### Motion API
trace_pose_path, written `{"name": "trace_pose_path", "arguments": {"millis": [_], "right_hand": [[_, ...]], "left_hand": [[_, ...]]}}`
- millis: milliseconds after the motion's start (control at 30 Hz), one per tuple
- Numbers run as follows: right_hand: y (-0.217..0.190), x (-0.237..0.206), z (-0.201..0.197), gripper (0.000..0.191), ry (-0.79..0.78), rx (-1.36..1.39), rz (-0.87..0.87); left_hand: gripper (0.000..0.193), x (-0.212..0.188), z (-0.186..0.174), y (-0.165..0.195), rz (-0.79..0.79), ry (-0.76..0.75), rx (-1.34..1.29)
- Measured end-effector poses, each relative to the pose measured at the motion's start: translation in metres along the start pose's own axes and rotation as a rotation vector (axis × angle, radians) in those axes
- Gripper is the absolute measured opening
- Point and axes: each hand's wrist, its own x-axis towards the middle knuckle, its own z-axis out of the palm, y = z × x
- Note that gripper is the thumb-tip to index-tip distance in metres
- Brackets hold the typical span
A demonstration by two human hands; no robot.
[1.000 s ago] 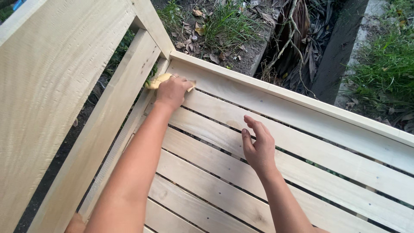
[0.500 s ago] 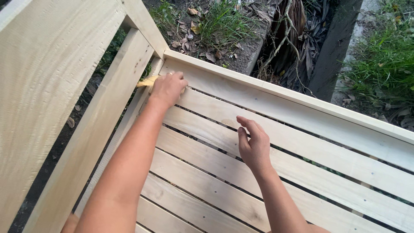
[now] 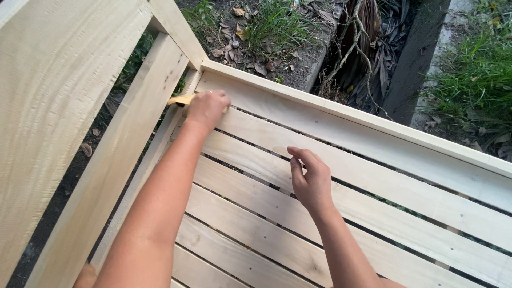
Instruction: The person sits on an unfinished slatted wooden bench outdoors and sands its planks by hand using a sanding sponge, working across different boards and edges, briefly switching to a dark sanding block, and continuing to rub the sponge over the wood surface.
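The sandpaper (image 3: 181,100), a folded yellowish scrap, sits under the left hand (image 3: 207,108), only one corner peeking out past the knuckles on the side away from the other hand. It is pressed into the far corner of the bench (image 3: 373,176), where the end slat meets the side rail (image 3: 133,154) and the back board (image 3: 341,125).

This looks like the sanding step, worked into a tight corner. A next stroke would call for short, firm rubs along the grain, with the paper kept flat and clear of the gap beside the rail.

The left hand is curled down over the paper, fingers closed on it and bearing on the wood. The right hand (image 3: 311,180) holds nothing; it rests lightly on a slat nearer the body, fingers loosely bent, thumb apart.

The bench is pale bare wood, slats spaced with dark gaps. Beyond the left hand lie soil, dry leaves and grass (image 3: 277,24).
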Motion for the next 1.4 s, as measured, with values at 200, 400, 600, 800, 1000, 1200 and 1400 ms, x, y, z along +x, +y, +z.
{"name": "trace_pose_path", "arguments": {"millis": [200,400,600,800,1000,1200,1400], "right_hand": [[-0.001,0.000,0.002,0.021,-0.002,0.041,0.043],[0.000,-0.001,0.000,0.021,0.007,0.025,0.041],[-0.001,-0.001,0.001,0.020,0.000,0.058,0.050],[0.000,-0.002,0.001,0.020,0.003,0.016,0.043],[0.001,-0.002,0.004,0.020,-0.030,0.037,0.054],[0.001,-0.001,0.003,0.020,-0.027,0.011,0.077],[0.003,-0.002,0.003,0.020,-0.020,0.040,0.043]], "left_hand": [[0.012,0.000,0.012,0.013,-0.053,0.087,-0.078],[0.018,-0.004,0.011,0.022,-0.080,0.117,-0.232],[0.016,-0.004,0.007,0.027,-0.079,0.109,-0.218],[0.011,-0.019,0.000,0.029,-0.164,0.194,-0.260],[0.015,-0.013,0.000,0.047,0.105,0.145,-0.113],[0.025,-0.012,-0.004,0.065,0.171,0.171,-0.229],[0.016,0.006,-0.021,0.061,-0.011,-0.082,0.130]]}}
